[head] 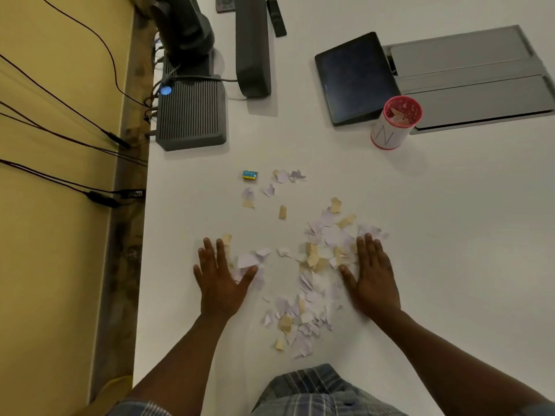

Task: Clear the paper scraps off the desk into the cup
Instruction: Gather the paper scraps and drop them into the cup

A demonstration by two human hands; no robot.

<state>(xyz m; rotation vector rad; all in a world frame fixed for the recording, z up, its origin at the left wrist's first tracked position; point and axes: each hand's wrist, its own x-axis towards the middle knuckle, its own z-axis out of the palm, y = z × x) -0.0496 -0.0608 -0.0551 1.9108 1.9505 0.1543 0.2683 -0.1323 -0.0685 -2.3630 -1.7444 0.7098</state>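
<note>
Fingers straight and spread, your left hand (220, 277) and right hand (372, 274) lie flat on the white desk (450, 220) either side of the paper scraps (315, 259), holding nothing, with the cup (395, 123) well beyond, beside the tablet (354, 78).

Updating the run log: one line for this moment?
stage: gathering | left hand: flat on white desk | right hand: flat | torn lilac and tan paper scraps: between hands | red-rimmed white cup: upright, partly filled
</note>
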